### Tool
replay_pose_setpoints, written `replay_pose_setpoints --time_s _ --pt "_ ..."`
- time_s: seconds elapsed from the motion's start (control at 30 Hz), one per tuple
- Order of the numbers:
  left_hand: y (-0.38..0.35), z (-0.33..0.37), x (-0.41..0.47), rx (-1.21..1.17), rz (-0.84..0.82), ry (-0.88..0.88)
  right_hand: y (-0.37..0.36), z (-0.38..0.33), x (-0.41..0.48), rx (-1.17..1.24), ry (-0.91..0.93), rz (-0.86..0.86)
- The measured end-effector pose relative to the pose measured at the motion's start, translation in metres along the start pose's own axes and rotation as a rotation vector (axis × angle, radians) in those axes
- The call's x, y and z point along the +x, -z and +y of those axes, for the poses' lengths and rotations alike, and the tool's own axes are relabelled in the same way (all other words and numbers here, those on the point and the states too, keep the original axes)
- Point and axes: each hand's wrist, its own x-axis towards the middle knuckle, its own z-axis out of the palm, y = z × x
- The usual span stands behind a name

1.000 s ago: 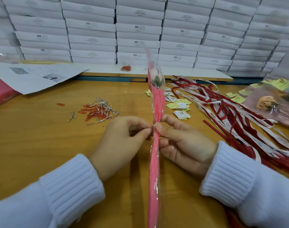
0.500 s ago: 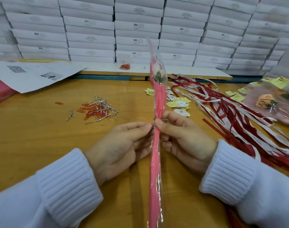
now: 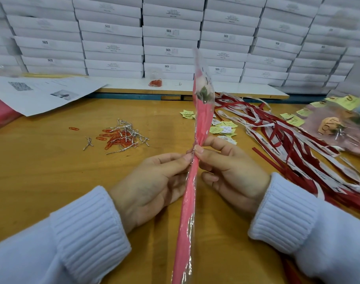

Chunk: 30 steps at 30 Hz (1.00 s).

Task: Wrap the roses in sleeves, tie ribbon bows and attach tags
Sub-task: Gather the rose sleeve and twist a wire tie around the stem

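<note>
A single rose in a pink and clear plastic sleeve [image 3: 202, 117] stands almost upright over the wooden table [image 3: 41, 171], its pale bud [image 3: 202, 83] near the top. Both hands meet at the sleeve's narrow neck. My left hand [image 3: 152, 187] pinches it from the left with thumb and fingertips, and my right hand [image 3: 232, 173] pinches it from the right. Something small and silvery shows between the fingertips; I cannot tell what it is. Red and white ribbons [image 3: 287, 144] lie spread to the right. Small yellow tags [image 3: 224, 128] lie behind the right hand.
A pile of silver twist ties and red paper clips [image 3: 121, 136] lies left of centre. Printed sheets [image 3: 41, 93] rest at the far left. Wrapped roses [image 3: 339, 128] lie at the right edge. Stacked white boxes [image 3: 170, 33] wall off the back.
The rose has tilted slightly and risen a little with both hands. My left fingers have straightened somewhat along the sleeve. Both hands keep their pinch at the neck.
</note>
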Motion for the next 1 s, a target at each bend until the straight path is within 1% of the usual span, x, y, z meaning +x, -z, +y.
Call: replay_pose_setpoints --time_s 0.17,0.27,0.5,0.57,0.67,0.73,0.87,1.0 --pt "0.0012 0.0 0.0012 -0.009 0.004 0.07 0.002 0.0002 0.0012 0.033 -0.014 0.031" --pt "0.0005 -0.0002 0.0002 -0.007 0.009 0.064 0.002 0.0 0.0011 0.023 -0.028 0.034" --pt "0.0011 0.0012 -0.0019 0.091 0.011 0.01 0.0023 -0.0009 0.0 -0.03 -0.037 0.026" --pt "0.003 -0.001 -0.0022 0.19 0.024 -0.059 0.0025 -0.0009 -0.0001 -0.051 -0.044 0.029" --pt "0.0024 -0.0054 -0.0031 0.454 0.092 -0.21 0.004 -0.0001 0.0001 -0.095 -0.06 0.074" --pt "-0.0006 -0.0073 -0.0041 0.556 0.078 -0.269 0.0057 0.0 0.0009 -0.094 -0.068 0.124" --pt "-0.0038 -0.0077 -0.0054 0.559 0.011 -0.223 0.0069 0.0003 0.0017 -0.12 -0.094 0.167" --pt "-0.0006 -0.005 -0.0077 0.565 -0.018 -0.146 0.0058 0.0019 0.0012 -0.124 -0.122 0.146"
